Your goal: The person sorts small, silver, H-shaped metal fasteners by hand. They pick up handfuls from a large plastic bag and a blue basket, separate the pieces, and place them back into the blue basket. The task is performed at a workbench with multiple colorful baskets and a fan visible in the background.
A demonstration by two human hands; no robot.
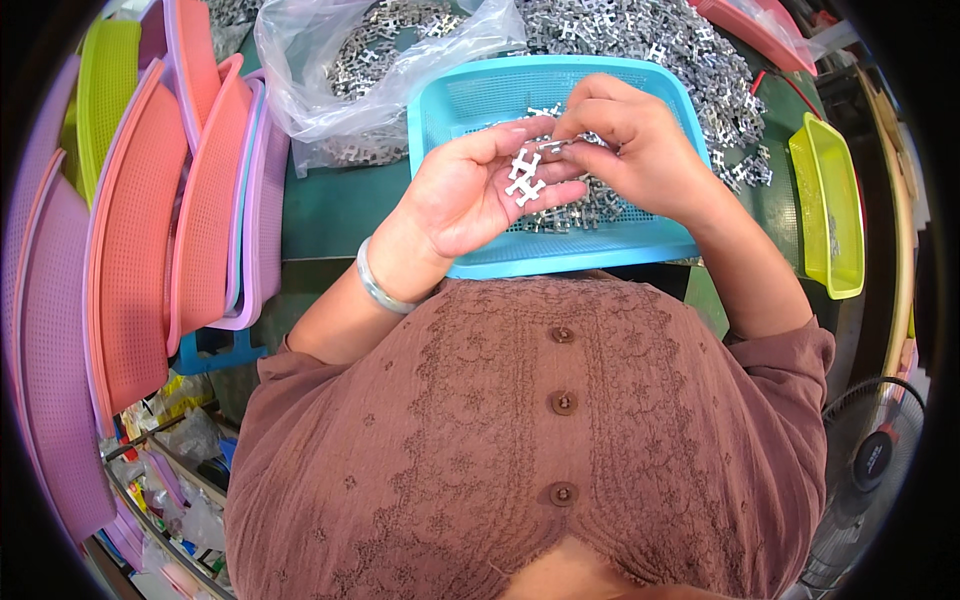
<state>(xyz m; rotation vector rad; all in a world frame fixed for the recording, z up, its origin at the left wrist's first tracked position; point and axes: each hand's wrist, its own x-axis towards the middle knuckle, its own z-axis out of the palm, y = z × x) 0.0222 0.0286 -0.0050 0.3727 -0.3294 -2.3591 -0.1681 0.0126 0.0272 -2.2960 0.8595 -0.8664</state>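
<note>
Palm up over the blue basket, my left hand (465, 185) carries a few small H-shaped silver metal pieces (524, 178) across its palm and fingers. My right hand (628, 140) meets it from the right, thumb and fingers pinched on a small metal piece (553, 147) beside the left fingertips. Part of that piece is hidden by the fingers. Below both hands, the blue perforated basket (560, 268) contains a loose heap of similar metal pieces (575, 215).
Behind the basket lies a large pile of metal pieces (640, 35); a clear plastic bag (300, 75) with more is at its left. Coloured baskets (140, 240) are stacked at left. A yellow-green basket (828, 205) and a fan (868, 470) stand at right.
</note>
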